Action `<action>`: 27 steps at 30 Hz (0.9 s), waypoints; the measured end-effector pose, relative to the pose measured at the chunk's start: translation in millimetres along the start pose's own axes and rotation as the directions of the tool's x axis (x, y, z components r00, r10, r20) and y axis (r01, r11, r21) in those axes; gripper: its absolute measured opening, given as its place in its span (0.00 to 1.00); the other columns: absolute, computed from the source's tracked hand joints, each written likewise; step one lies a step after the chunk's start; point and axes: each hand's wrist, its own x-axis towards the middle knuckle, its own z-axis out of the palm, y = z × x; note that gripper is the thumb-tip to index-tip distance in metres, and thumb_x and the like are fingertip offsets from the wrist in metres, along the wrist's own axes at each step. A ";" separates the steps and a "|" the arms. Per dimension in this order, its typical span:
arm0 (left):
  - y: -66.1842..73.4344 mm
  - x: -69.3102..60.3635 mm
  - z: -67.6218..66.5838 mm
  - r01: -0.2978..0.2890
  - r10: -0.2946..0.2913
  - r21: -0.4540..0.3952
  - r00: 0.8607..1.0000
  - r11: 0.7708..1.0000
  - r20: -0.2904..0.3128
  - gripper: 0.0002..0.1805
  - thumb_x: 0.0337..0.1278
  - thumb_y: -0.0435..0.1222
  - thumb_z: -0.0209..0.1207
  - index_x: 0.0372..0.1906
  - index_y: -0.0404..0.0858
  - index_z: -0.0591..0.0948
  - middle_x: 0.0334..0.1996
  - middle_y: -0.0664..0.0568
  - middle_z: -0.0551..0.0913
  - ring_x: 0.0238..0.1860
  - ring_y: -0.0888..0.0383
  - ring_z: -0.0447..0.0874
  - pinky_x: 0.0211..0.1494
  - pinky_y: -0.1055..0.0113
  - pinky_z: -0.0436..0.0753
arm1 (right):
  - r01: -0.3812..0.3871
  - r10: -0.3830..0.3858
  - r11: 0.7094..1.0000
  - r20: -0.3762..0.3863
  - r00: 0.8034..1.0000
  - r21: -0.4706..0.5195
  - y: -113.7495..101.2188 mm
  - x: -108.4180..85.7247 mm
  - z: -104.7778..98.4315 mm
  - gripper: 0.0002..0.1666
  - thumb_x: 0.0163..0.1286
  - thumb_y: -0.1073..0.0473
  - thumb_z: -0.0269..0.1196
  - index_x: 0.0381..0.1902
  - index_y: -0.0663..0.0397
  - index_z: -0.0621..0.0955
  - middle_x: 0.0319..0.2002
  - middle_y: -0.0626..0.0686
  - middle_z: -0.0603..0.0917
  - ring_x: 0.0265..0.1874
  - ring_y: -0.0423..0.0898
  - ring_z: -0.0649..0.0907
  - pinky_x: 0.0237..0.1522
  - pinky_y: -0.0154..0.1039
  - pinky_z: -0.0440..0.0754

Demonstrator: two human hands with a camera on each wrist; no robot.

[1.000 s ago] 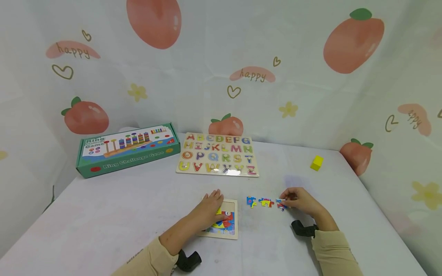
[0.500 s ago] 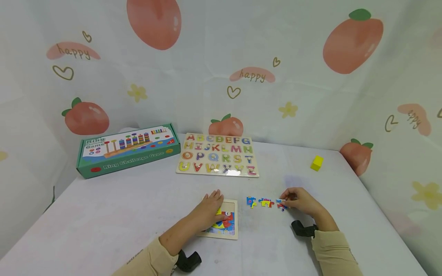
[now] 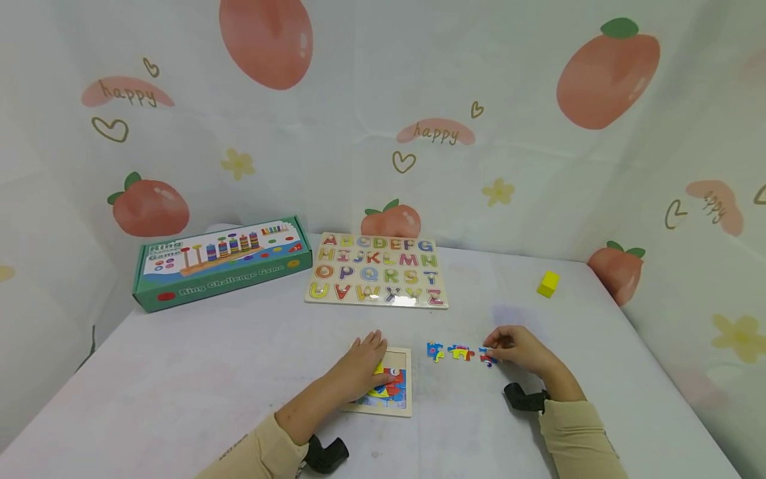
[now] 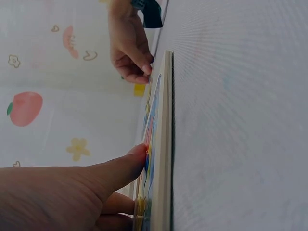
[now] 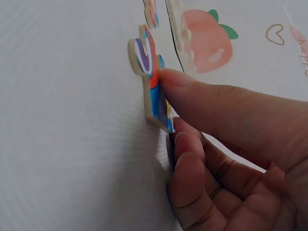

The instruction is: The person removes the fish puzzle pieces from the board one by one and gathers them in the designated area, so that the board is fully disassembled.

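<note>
My left hand (image 3: 359,369) lies spread on a small wooden-framed jigsaw puzzle (image 3: 399,402), its thumb touching the picture inside. Much of the puzzle's left part is hidden under the palm. On the right, my right hand (image 3: 522,349) pinches a blue and red jigsaw piece (image 5: 155,91) between thumb and fingers; the piece lies flat at the table surface. In the right wrist view the thumb (image 5: 178,82) presses on its face, the other fingers curled beside it. Two more loose pieces lie in a row to its left, a blue one (image 3: 435,351) and a yellow-red one (image 3: 461,352).
Behind the hands lies a wooden alphabet board (image 3: 377,271). A green Ring Challenge Game box (image 3: 221,266) stands at the back left. One yellow block (image 3: 548,284) sits at the back right. A printed cloth (image 3: 359,133) hangs behind the white table (image 3: 209,372).
Both hands and the pieces stay where they were. Only the head view has shifted very slightly.
</note>
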 end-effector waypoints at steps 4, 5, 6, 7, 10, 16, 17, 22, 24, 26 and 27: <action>0.0 1.0 -2.5 -0.003 0.003 0.007 1.000 1.000 0.016 0.39 0.57 0.51 0.58 0.65 0.29 0.66 0.69 0.38 0.60 0.72 0.44 0.54 0.72 0.48 0.56 | -0.011 0.011 1.000 0.000 1.000 0.002 1.0 1.0 -1.5 0.12 0.59 0.64 0.65 0.37 0.68 0.79 0.30 0.51 0.77 0.31 0.42 0.73 0.28 0.29 0.72; -0.1 1.3 -3.6 -0.002 0.002 0.002 1.000 1.000 0.022 0.39 0.57 0.51 0.57 0.65 0.29 0.65 0.70 0.38 0.60 0.72 0.45 0.54 0.72 0.49 0.56 | -0.006 0.006 1.000 0.002 1.000 0.001 1.6 1.3 -2.3 0.12 0.58 0.63 0.65 0.37 0.67 0.79 0.29 0.51 0.77 0.30 0.42 0.73 0.28 0.29 0.72; -0.3 1.5 -5.0 0.001 0.000 -0.011 1.000 1.000 0.028 0.39 0.57 0.52 0.57 0.66 0.29 0.64 0.70 0.38 0.59 0.72 0.45 0.53 0.73 0.49 0.56 | 0.002 -0.002 1.000 0.005 1.000 0.002 2.3 1.7 -3.5 0.12 0.58 0.62 0.66 0.36 0.66 0.79 0.29 0.51 0.77 0.30 0.42 0.73 0.28 0.29 0.72; -0.8 1.6 -6.7 0.002 -0.001 -0.030 1.000 1.000 0.031 0.40 0.58 0.52 0.56 0.67 0.29 0.63 0.71 0.38 0.58 0.73 0.45 0.51 0.73 0.50 0.55 | 0.008 -0.008 1.000 0.009 1.000 0.003 2.6 1.8 -4.6 0.12 0.58 0.61 0.66 0.36 0.66 0.79 0.29 0.50 0.77 0.30 0.41 0.73 0.28 0.29 0.73; -4.4 1.0 -12.6 0.000 0.002 -0.069 1.000 0.998 0.030 0.42 0.59 0.54 0.54 0.69 0.29 0.59 0.72 0.39 0.54 0.74 0.45 0.48 0.74 0.52 0.53 | 0.056 -0.055 0.998 0.032 0.998 -0.009 1.9 0.3 -8.5 0.14 0.58 0.58 0.67 0.35 0.64 0.79 0.28 0.49 0.77 0.29 0.41 0.73 0.28 0.30 0.72; -22.5 -7.4 -27.9 -0.023 0.035 -0.171 0.997 0.985 0.067 0.41 0.58 0.52 0.56 0.69 0.33 0.59 0.73 0.43 0.54 0.74 0.47 0.47 0.74 0.50 0.54 | 0.002 -0.002 0.994 0.002 1.000 -0.109 -10.1 -5.0 -12.8 0.16 0.59 0.54 0.66 0.39 0.59 0.80 0.33 0.51 0.78 0.35 0.44 0.74 0.34 0.33 0.73; -26.3 -9.5 -29.7 -0.021 0.037 -0.206 0.997 0.978 0.074 0.40 0.57 0.50 0.58 0.69 0.34 0.61 0.72 0.44 0.55 0.74 0.47 0.48 0.73 0.50 0.55 | 0.004 -0.005 0.993 -0.006 1.000 -0.121 -13.2 -5.7 -12.3 0.16 0.59 0.54 0.66 0.40 0.60 0.80 0.33 0.51 0.78 0.36 0.45 0.74 0.34 0.34 0.73; -41.6 -19.3 -30.7 -0.005 0.034 -0.322 0.996 0.947 0.086 0.39 0.51 0.45 0.65 0.67 0.36 0.65 0.71 0.45 0.58 0.73 0.47 0.51 0.71 0.47 0.58 | 0.036 -0.037 0.993 -0.002 0.999 -0.112 -29.3 -2.8 -3.4 0.13 0.60 0.58 0.65 0.40 0.61 0.79 0.32 0.51 0.78 0.35 0.45 0.74 0.32 0.32 0.74; -45.4 -22.5 -29.0 0.000 0.027 -0.324 0.996 0.946 0.081 0.41 0.48 0.44 0.67 0.67 0.35 0.65 0.71 0.44 0.59 0.73 0.46 0.52 0.71 0.47 0.58 | 0.055 -0.054 0.995 0.014 0.998 -0.089 -36.4 1.4 3.9 0.14 0.60 0.57 0.65 0.40 0.60 0.79 0.31 0.50 0.77 0.34 0.44 0.74 0.31 0.32 0.76; -48.0 -25.3 -27.2 0.006 0.019 -0.324 0.997 0.946 0.073 0.42 0.47 0.44 0.67 0.67 0.34 0.64 0.71 0.44 0.58 0.73 0.45 0.52 0.71 0.47 0.58 | 0.081 -0.078 0.995 0.035 0.996 -0.065 -45.2 6.6 13.2 0.14 0.61 0.57 0.65 0.41 0.61 0.79 0.32 0.51 0.77 0.33 0.45 0.75 0.28 0.33 0.77; -48.9 -26.2 -26.0 0.009 0.013 -0.320 0.998 0.947 0.067 0.43 0.47 0.44 0.68 0.67 0.34 0.64 0.71 0.44 0.58 0.73 0.45 0.52 0.71 0.47 0.58 | 0.099 -0.097 0.993 0.050 0.994 -0.056 -50.4 9.4 18.3 0.15 0.61 0.57 0.65 0.41 0.61 0.79 0.32 0.51 0.78 0.33 0.45 0.75 0.28 0.33 0.77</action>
